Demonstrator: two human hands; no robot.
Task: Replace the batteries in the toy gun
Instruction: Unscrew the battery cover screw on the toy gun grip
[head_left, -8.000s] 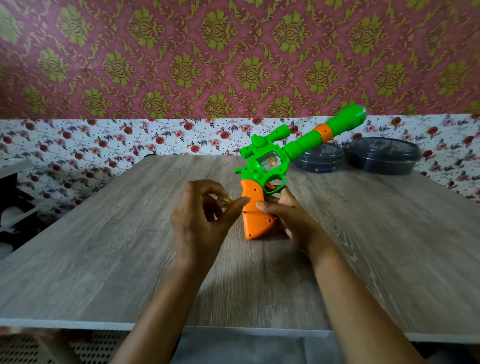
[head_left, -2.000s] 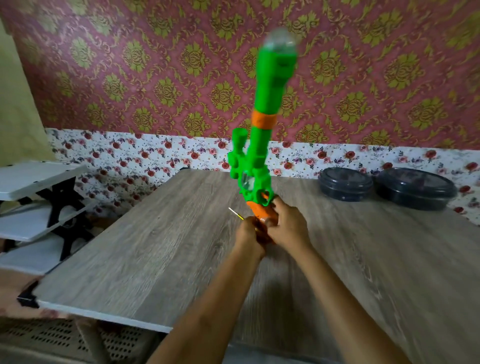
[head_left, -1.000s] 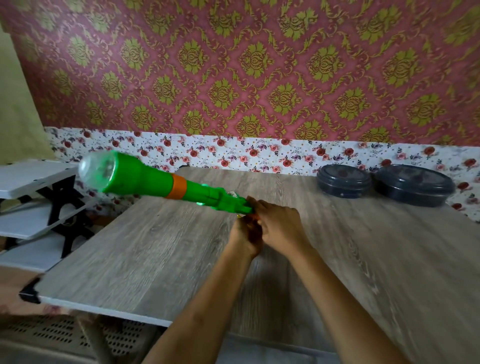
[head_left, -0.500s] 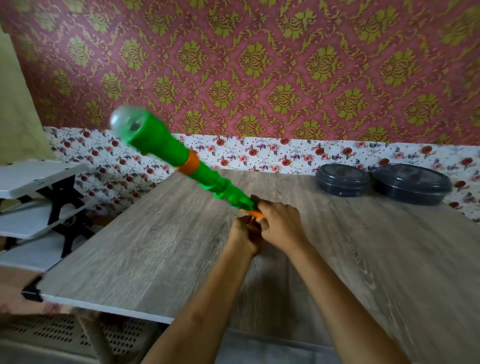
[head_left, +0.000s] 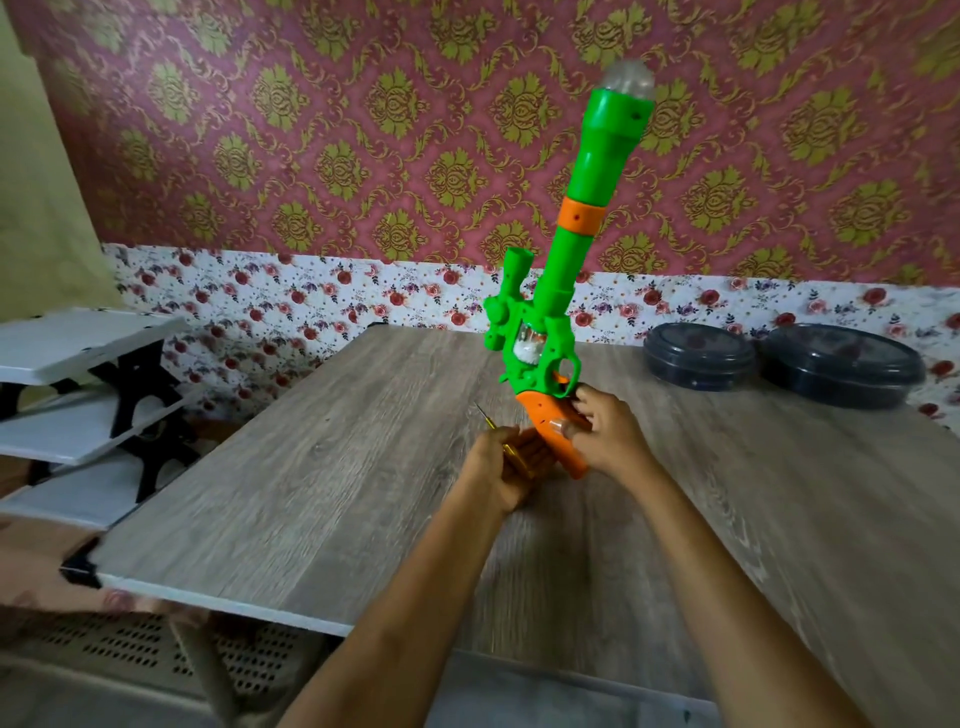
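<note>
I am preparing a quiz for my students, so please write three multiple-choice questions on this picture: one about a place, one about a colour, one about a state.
1. Where do the dark round containers stand?
A. on a chair
B. at the far right of the table
C. on the floor

2. What colour is the grip of the toy gun?
A. blue
B. black
C. orange

3. How is the toy gun held?
A. barrel up, tilted
B. flat on the table
C. muzzle down

Answers: B, both sit on its far right part; C, the right hand grips orange plastic; A, the clear muzzle is topmost.
</note>
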